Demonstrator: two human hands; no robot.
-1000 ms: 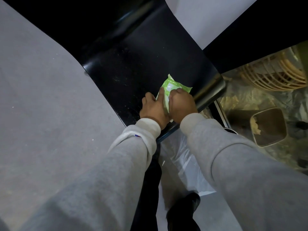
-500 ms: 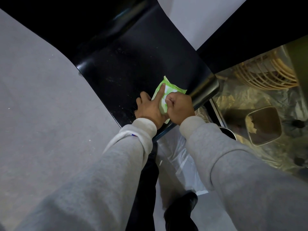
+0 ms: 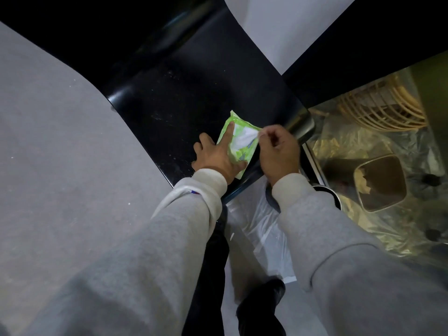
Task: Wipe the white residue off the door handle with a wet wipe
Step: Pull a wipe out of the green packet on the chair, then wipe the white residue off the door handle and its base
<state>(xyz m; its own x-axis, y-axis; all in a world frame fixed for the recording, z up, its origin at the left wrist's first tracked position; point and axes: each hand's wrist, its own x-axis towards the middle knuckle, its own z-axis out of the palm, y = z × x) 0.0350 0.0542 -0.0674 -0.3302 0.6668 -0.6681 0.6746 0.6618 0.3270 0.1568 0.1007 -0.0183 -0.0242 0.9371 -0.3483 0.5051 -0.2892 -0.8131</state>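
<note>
Wet-wipe pack (image 3: 238,141), green and white, is lying flat on a glossy black surface (image 3: 184,105), near that surface's front right corner. Its white label flap (image 3: 247,137) is standing partly raised from the pack's top face. The left hand (image 3: 218,157) is pressing down on the pack's left side, fingers spread and not gripping; its index finger (image 3: 229,133) is stretching along the green wrapper toward the far end. The right hand (image 3: 278,151) is hovering just right of the pack, thumb and forefinger pinching the free edge of the flap, the other fingers curling loosely. Both arms are wearing light grey sleeves (image 3: 194,214). White specks are showing scattered across the black surface. Grey carpet (image 3: 60,154) is lying to the left. A clear plastic bag (image 3: 261,229) is hanging below the surface's front edge, between the two forearms, and a dark shoe (image 3: 261,301) is showing beneath it. To the right, crinkled transparent sheeting (image 3: 351,141) is covering a wicker basket (image 3: 383,110) and a brown square container (image 3: 380,183). The door handle cannot be made out in this view.
</note>
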